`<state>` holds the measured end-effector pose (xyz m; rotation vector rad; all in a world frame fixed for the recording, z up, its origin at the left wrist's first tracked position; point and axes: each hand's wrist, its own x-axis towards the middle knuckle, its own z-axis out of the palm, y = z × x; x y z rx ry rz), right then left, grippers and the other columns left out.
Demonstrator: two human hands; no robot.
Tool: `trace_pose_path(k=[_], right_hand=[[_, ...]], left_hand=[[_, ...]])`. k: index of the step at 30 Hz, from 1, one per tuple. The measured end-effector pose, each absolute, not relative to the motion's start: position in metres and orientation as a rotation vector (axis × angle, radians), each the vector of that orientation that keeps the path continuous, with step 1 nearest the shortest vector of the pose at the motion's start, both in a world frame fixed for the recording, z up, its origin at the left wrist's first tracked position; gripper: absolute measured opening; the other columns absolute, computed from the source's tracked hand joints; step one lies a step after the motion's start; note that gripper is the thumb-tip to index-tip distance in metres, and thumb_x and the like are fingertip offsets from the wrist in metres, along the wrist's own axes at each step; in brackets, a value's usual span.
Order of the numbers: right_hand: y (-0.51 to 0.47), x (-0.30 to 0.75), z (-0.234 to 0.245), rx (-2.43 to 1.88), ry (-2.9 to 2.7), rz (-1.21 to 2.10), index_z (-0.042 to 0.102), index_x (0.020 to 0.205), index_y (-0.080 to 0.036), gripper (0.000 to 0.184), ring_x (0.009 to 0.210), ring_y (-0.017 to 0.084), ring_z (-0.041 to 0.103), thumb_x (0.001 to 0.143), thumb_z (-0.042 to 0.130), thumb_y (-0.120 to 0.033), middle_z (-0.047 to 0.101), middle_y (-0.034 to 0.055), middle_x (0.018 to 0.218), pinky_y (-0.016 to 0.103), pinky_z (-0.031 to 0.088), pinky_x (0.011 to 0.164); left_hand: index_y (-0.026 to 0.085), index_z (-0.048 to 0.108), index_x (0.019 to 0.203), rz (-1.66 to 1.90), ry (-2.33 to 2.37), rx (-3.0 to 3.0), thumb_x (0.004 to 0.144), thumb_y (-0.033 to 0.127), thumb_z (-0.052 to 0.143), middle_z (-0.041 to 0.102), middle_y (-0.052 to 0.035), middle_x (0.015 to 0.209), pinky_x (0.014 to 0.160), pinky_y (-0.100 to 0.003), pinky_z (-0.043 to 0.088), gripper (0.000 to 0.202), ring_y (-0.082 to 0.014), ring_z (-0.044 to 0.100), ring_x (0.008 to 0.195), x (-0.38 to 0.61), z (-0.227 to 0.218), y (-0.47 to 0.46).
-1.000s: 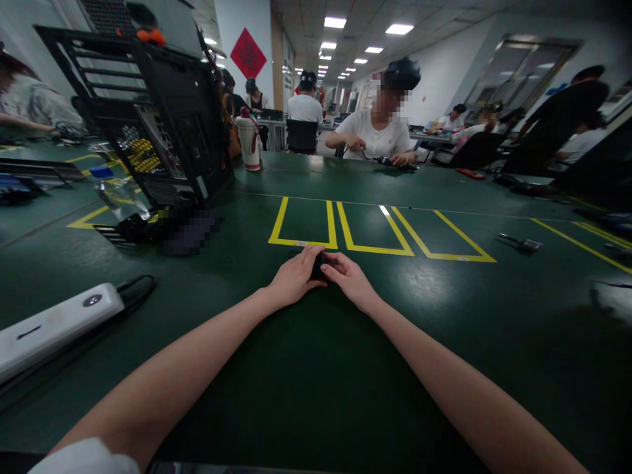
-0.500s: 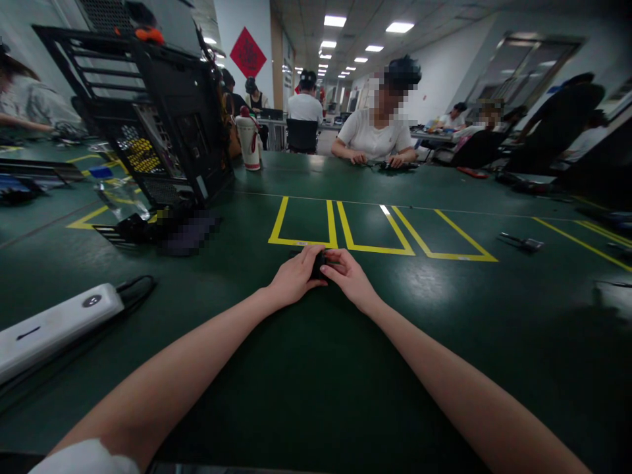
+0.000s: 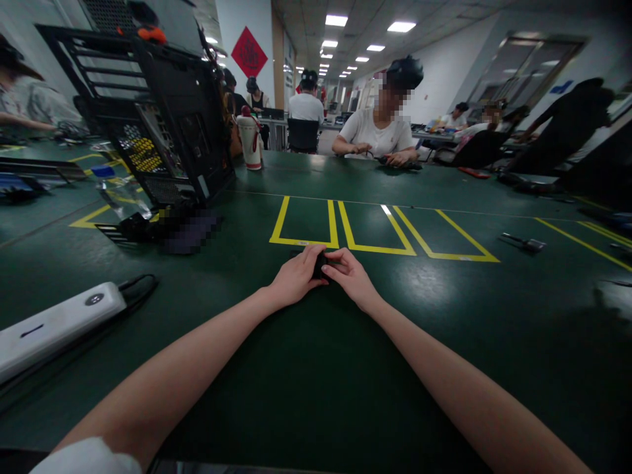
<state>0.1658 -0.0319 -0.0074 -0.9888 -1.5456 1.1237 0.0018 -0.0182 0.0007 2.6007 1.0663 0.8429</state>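
My left hand (image 3: 296, 280) and my right hand (image 3: 349, 276) meet on the green table (image 3: 306, 375), just in front of the yellow taped boxes (image 3: 345, 227). Both hands pinch a small black object (image 3: 320, 264) held between their fingertips. Most of that object is hidden by my fingers, so I cannot make out what it is. Both forearms stretch out bare across the table towards it.
A black open computer case (image 3: 162, 125) stands at the left with a bagged part beside it. A white power strip (image 3: 54, 322) lies near left. A tool (image 3: 526, 242) lies at right. A person (image 3: 380, 128) works across the table; a white flask (image 3: 250, 141) stands nearby.
My hands have stayed in place on the small black object. The person across the table has shifted their arms slightly.
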Motion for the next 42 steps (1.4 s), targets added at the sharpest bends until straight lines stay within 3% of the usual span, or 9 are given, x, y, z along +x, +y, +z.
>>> trace_pose_path(k=[6,16,23,29,36,42], right_hand=[[-0.0312,0.1667,-0.0066,-1.028,-1.565,1.169,0.049,0.103,-0.024,0.030,0.098,0.016,0.054,0.074,0.056,-0.029,0.052,0.0025,0.108,0.037,0.043,0.090],[-0.0320,0.1645,-0.0066,-0.985,-1.534,1.133,0.052,0.090,-0.024,0.016,0.088,0.013,0.055,0.075,0.055,-0.031,0.054,-0.0003,0.094,0.032,0.047,0.081],[-0.0287,0.1661,-0.0073,-1.048,-1.535,1.170,0.050,0.100,-0.024,0.027,0.097,0.016,0.053,0.074,0.056,-0.031,0.053,0.0026,0.105,0.037,0.043,0.088],[-0.0296,0.1699,-0.0058,-0.918,-1.524,1.289,0.049,0.093,-0.025,0.031,0.093,0.015,0.055,0.066,0.064,-0.022,0.052,0.0000,0.100,0.037,0.043,0.087],[-0.0302,0.1669,-0.0047,-0.951,-1.516,1.163,0.052,0.089,-0.023,0.018,0.094,0.014,0.053,0.072,0.059,-0.027,0.053,-0.0002,0.094,0.033,0.043,0.086],[-0.0279,0.1669,-0.0074,-1.003,-1.540,1.148,0.051,0.098,-0.024,0.026,0.100,0.016,0.051,0.073,0.057,-0.029,0.054,0.0020,0.103,0.035,0.042,0.088]], left_hand=[[0.022,0.022,0.121,0.850,1.079,2.605,0.072,0.031,0.060,0.041,-0.0093,0.119,0.079,-0.042,0.047,0.062,-0.0237,0.053,0.099,0.0026,-0.0023,-0.0160],[0.022,0.023,0.120,0.850,1.078,2.606,0.073,0.031,0.059,0.041,-0.0094,0.120,0.078,-0.042,0.048,0.060,-0.0234,0.054,0.096,0.0023,-0.0016,-0.0173],[0.022,0.022,0.121,0.833,1.082,2.611,0.073,0.031,0.059,0.041,-0.0094,0.120,0.078,-0.041,0.048,0.061,-0.0232,0.055,0.096,0.0016,0.0000,-0.0179],[0.022,0.024,0.120,0.819,1.086,2.608,0.074,0.030,0.057,0.041,-0.0099,0.120,0.078,-0.043,0.048,0.057,-0.0239,0.055,0.095,0.0015,0.0001,-0.0180],[0.021,0.023,0.120,0.841,1.065,2.610,0.072,0.031,0.060,0.041,-0.0093,0.119,0.079,-0.041,0.048,0.061,-0.0235,0.054,0.097,0.0020,-0.0009,-0.0163],[0.022,0.024,0.120,0.844,1.058,2.606,0.072,0.031,0.059,0.041,-0.0096,0.120,0.080,-0.043,0.047,0.060,-0.0240,0.054,0.098,0.0025,-0.0006,-0.0168]])
